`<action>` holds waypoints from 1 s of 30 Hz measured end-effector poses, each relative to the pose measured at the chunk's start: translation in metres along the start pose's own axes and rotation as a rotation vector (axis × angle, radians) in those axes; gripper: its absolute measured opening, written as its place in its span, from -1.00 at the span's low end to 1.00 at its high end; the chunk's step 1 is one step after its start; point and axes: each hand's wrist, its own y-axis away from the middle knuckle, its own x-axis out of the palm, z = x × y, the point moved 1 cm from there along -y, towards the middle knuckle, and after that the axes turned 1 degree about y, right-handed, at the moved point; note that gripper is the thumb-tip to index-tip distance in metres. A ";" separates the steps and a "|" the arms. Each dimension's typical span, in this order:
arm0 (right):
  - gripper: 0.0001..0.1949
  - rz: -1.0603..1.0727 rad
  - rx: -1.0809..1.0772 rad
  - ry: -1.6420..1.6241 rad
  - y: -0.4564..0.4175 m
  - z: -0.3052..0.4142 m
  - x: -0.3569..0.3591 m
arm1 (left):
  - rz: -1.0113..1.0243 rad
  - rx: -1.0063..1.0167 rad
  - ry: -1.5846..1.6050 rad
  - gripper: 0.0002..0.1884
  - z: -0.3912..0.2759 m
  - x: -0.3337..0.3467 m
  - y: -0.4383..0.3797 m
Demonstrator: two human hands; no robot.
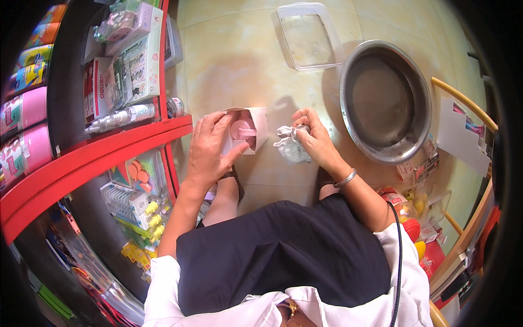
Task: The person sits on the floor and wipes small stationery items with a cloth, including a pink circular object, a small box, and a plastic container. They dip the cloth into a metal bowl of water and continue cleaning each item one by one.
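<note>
My left hand [212, 147] grips the near-left edges of a small cardboard box [260, 126], its thumb on the lower rim. Through the box's open side a pink round object [242, 128] with a pale pink strap or handle shows; what it is I cannot tell. To the right of the box, my right hand [312, 137] pinches a crumpled, whitish wet cloth [293, 147] between thumb and fingers. The cloth hangs apart from the box, above the tiled floor.
A large metal basin [345, 102] of murky water stands at the right. Beyond it lies a clear plastic tray [282, 36]. Red-edged shelves [122, 143] with packaged goods line the left. A chair's curved wooden frame [461, 92] and bagged items [402, 204] are at the right.
</note>
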 end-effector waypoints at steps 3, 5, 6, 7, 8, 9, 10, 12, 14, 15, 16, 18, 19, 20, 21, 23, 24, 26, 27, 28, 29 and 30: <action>-0.74 -0.040 0.044 -0.069 -0.002 -0.010 0.000 | 0.055 -0.010 0.038 -0.20 -0.002 -0.003 0.000; -0.77 -0.089 0.068 -0.136 -0.003 -0.017 0.002 | 0.099 -0.018 0.009 -0.13 0.000 0.001 0.002; -0.78 -0.108 0.076 -0.172 -0.004 -0.020 0.005 | 0.104 -0.042 -0.031 -0.13 0.002 0.001 0.003; -0.78 -0.117 0.114 -0.260 -0.005 -0.023 0.007 | 0.109 -0.066 -0.071 -0.13 0.004 0.002 0.004; -0.77 -0.126 0.151 -0.348 -0.006 -0.026 0.010 | 0.113 -0.091 -0.110 -0.12 0.007 0.002 0.005; -0.77 -0.134 0.187 -0.436 -0.006 -0.027 0.012 | 0.101 -0.100 -0.095 -0.12 0.011 0.003 0.007; -0.76 -0.156 0.190 -0.435 -0.006 -0.027 0.014 | 0.088 -0.110 -0.080 -0.12 0.016 0.004 0.010; -0.73 -0.197 0.195 -0.432 -0.006 -0.024 0.019 | 0.049 -0.075 -0.083 -0.12 0.020 0.008 0.015; -0.71 -0.205 0.106 -0.377 -0.010 -0.015 0.025 | 0.064 -0.150 -0.080 -0.09 0.028 0.010 0.020; -0.70 -0.208 0.062 -0.346 -0.013 -0.010 0.030 | 0.070 -0.189 -0.076 -0.08 0.032 0.012 0.023; -0.67 -0.229 -0.051 -0.262 -0.017 -0.004 0.037 | 0.042 -0.233 -0.027 -0.06 0.033 0.015 0.025; -0.64 -0.196 -0.231 -0.028 -0.013 0.023 0.051 | -0.015 -0.329 0.066 -0.02 0.037 0.019 0.034; -0.62 -0.181 -0.325 0.089 -0.010 0.038 0.060 | -0.047 -0.322 0.114 -0.01 0.040 0.021 0.036; -0.60 -0.141 -0.371 0.108 -0.008 0.043 0.073 | -0.080 -0.316 0.162 0.01 0.043 0.024 0.039; -0.57 -0.104 -0.415 0.128 -0.005 0.047 0.084 | -0.113 -0.309 0.213 0.02 0.042 0.026 0.037; -0.52 -0.073 -0.475 0.174 -0.004 0.047 0.095 | -0.132 -0.227 0.234 0.16 0.041 0.029 0.034; -0.49 -0.080 -0.488 0.201 -0.004 0.043 0.099 | -0.098 -0.206 0.168 0.22 0.035 0.023 0.029; -0.43 -0.087 -0.497 0.226 -0.004 0.033 0.107 | -0.057 -0.168 0.106 0.36 0.035 0.019 0.026; -0.44 -0.090 -0.513 0.248 -0.005 0.030 0.111 | -0.064 -0.186 0.121 0.36 0.037 0.019 0.029; -0.45 -0.093 -0.528 0.270 -0.007 0.027 0.114 | -0.071 -0.205 0.137 0.35 0.039 0.019 0.033; -0.47 -0.096 -0.543 0.291 -0.010 0.024 0.118 | -0.078 -0.223 0.153 0.35 0.041 0.019 0.036; -0.48 -0.133 -0.512 0.347 -0.015 0.015 0.120 | -0.075 -0.238 0.168 0.35 0.044 0.019 0.039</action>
